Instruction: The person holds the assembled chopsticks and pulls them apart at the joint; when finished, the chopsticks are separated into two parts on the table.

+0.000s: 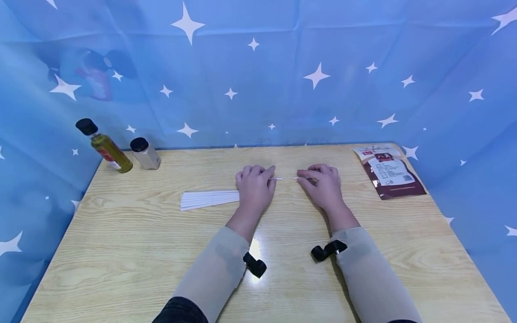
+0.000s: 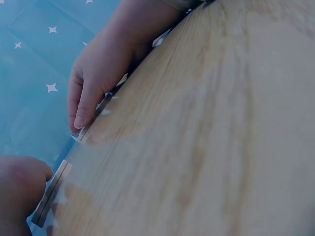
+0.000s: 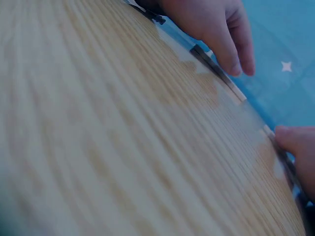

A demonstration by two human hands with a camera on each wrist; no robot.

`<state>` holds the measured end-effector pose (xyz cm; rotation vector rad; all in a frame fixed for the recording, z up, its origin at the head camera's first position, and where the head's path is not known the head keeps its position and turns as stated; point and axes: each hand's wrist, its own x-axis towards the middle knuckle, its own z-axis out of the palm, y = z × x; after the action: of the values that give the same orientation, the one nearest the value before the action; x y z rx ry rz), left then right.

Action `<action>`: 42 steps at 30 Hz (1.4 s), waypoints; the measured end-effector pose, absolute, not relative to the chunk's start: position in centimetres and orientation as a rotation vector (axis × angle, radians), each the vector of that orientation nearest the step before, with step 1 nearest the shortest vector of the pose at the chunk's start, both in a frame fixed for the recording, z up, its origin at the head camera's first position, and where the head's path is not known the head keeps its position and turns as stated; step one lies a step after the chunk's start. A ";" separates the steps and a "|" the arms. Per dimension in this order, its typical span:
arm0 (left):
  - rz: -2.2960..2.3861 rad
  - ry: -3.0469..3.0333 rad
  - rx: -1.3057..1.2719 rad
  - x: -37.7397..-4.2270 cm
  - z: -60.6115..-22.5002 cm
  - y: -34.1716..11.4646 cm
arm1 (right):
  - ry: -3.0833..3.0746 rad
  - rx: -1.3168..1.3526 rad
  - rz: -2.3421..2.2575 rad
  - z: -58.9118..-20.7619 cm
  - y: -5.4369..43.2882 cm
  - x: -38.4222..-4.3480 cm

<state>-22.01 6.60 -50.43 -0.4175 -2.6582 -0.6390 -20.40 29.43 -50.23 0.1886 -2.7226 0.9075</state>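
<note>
My left hand (image 1: 255, 186) pinches a short, slim white stick (image 1: 278, 179) whose tip shows beyond the thumb. Across a small gap, my right hand (image 1: 323, 184) pinches another such stick (image 1: 295, 178), mostly covered by the fingers. Both lie low at the tabletop, ends facing each other. In the left wrist view the left stick (image 2: 51, 194) looks flat, with a dark line along its side. The right wrist view shows the left thumb beside the stick (image 3: 216, 71). Several narrow white strips (image 1: 210, 199) lie side by side, their right ends hidden by my left hand.
An oil bottle (image 1: 109, 150) and a black-capped jar (image 1: 146, 154) stand at the back left. A maroon and white packet (image 1: 389, 172) lies at the back right. Behind the wooden table (image 1: 121, 251) hangs a blue cloth (image 1: 258, 80) with white stars.
</note>
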 end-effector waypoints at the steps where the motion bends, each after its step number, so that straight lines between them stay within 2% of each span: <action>1: -0.645 -2.649 -0.421 -22.0 -50.4 6.5 | -2.713 0.188 0.896 -50.2 29.3 -20.4; 12: -0.679 -2.596 -0.393 -21.1 -50.5 4.5 | -2.541 0.131 0.815 -50.3 27.4 -20.4; 27: -0.726 -2.488 -0.436 -20.5 -50.7 0.7 | -2.450 0.303 0.774 -50.3 20.9 -20.3; 42: -0.747 -2.514 -0.314 -18.9 -50.2 -7.8 | -2.440 0.520 0.834 -50.4 12.7 -20.2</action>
<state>-18.93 -7.84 -50.17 -0.3139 -2.5138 -0.7471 -20.18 12.72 -50.45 0.5200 -2.4401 0.8337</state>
